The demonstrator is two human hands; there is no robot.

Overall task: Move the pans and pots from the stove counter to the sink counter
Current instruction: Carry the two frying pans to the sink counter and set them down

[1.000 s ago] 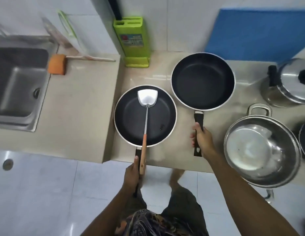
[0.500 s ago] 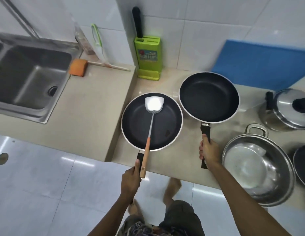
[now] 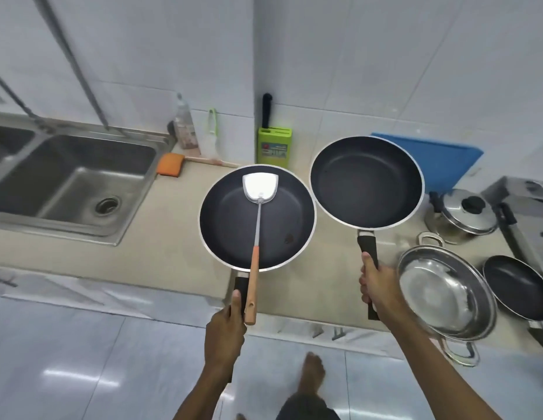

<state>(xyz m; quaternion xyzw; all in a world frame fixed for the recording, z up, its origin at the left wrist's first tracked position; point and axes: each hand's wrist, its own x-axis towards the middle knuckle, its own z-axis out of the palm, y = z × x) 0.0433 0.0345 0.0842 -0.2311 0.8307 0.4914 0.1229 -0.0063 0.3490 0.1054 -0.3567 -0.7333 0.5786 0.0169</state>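
Observation:
My left hand (image 3: 226, 321) grips the black handle of a dark frying pan (image 3: 230, 225), held up above the counter. A steel spatula (image 3: 259, 189) with a wooden handle lies in that pan, its handle sticking out over my left hand. My right hand (image 3: 376, 284) holds the handle of a second dark frying pan (image 3: 365, 181), raised and tilted, its rim close to the first pan's. On the stove counter at right remain a steel pot (image 3: 446, 292), a lidded steel pot (image 3: 462, 213) and a small dark pan (image 3: 517, 286).
The steel sink (image 3: 73, 180) is at left, with beige sink counter (image 3: 161, 237) between it and the pans. An orange sponge (image 3: 170, 164), a brush, a bottle and a green knife block (image 3: 274, 145) line the wall. A blue board (image 3: 440, 160) leans behind. A stove (image 3: 524, 204) is far right.
Both pans have been lifted off the stove counter and now hang in the air. My view has tipped up and back, so the sink and wall show more.

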